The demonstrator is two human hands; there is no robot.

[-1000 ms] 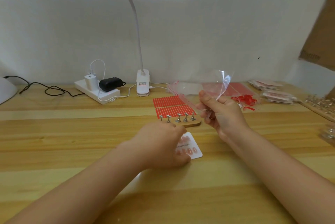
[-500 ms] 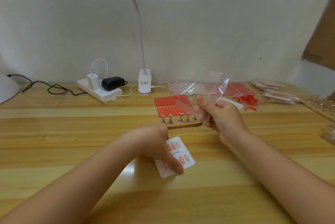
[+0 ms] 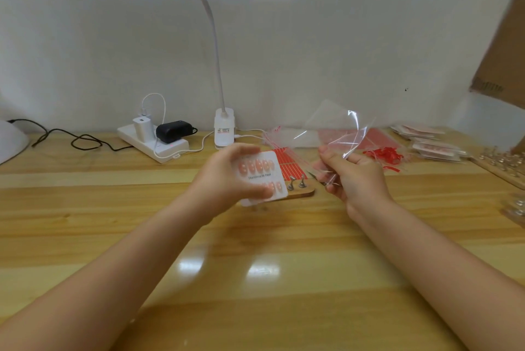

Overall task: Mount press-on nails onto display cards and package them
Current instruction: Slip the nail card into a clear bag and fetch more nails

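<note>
My left hand (image 3: 224, 180) holds a white display card (image 3: 262, 173) up above the table, face toward me, with two rows of pink press-on nails on it. To its right my right hand (image 3: 355, 177) pinches a clear plastic bag (image 3: 338, 132) that stands up and curls above the fingers. The card and the bag are a short gap apart. Behind the card a wooden nail stand (image 3: 301, 190) with small metal holders lies on the table, partly hidden.
Red adhesive strip sheets (image 3: 287, 161) lie behind the stand, with more bags (image 3: 284, 137) and red peel-off scraps (image 3: 385, 155). Packaged cards (image 3: 434, 149) are stacked at the right, more nail stands (image 3: 502, 163) at the far right. A clip lamp (image 3: 224, 132) and power strip (image 3: 154, 143) stand at the back.
My left hand has picked the card up off the table and raised it toward the bag. My right hand has stayed about where it was, still holding the bag.
</note>
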